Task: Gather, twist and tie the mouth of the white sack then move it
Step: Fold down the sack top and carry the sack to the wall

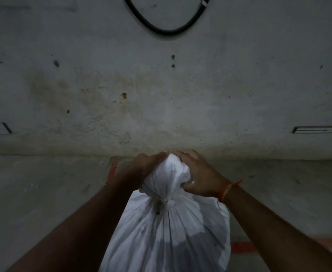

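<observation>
White sack [167, 232]: full, upright, low centre, its neck cinched just below the fingers, the gathered mouth bunched between both hands. Left hand [141, 169] and right hand [198, 173]: fingers curled closed around that bunch from either side. Orange thread [227, 190] on right wrist; stained grey wall [161, 85] beyond the fingertips.

Sack [169, 232] between forearms; left hand [141, 169], right hand [198, 177] flanking its mouth [169, 173]

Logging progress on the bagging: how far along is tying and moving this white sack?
Done: the white sack has its mouth gathered and cinched at the neck, apparently tied. In hand: the left hand and right hand grip the bunched top. Left: moving it.
</observation>
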{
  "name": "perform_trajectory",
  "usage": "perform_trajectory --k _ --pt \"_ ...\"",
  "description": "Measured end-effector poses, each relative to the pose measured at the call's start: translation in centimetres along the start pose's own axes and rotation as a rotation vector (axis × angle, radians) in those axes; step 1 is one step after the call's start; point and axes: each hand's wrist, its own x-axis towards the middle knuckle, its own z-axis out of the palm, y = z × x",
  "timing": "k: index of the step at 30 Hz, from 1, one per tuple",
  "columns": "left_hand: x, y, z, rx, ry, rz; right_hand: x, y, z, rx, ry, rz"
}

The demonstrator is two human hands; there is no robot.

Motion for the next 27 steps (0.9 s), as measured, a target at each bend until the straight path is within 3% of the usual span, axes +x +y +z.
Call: perform_trajectory --k 4,7,10,13,15,19,22,25,27 --pt "0.1 -0.5 0.1 0.086 -0.025 0.052 1.2 -0.6 0.1 0.038 0.12 0.004" --pt "-0.4 -1.2 -0.4 0.424 0.103 0.19 2.1 -0.8 0.2 0.113 0.111 0.07" --pt "-2.5 -3.1 -0.6 0.584 0.311 0.495 2.9 -1.1 0.8 0.264 0.105 0.232" --pt "-4.8 -4.9 -0.2 0.612 0.238 0.684 3.3 -1.1 1.4 0.42 0.075 0.404" --pt "-5.3 -6.0 0.3 0.545 0.184 0.65 3.4 -1.1 1.8 0.502 0.04 0.498" --pt "-4.7 -6.8 1.2 0.373 0.229 0.613 3.2 -0.9 2.6 0.696 -0.016 0.7" --pt "-3.5 -6.8 1.4 0.348 0.154 0.489 2.8 -0.2 3.4 0.87 -0.003 0.855" --pt "-2.1 -7.3 1.3 0.298 0.104 0.343 2.7 -0.1 3.9 0.815 -0.059 0.822" --pt "-1.2 -7.9 1.4 0.232 0.077 0.281 2.6 -0.2 4.0 0.511 -0.089 0.622"
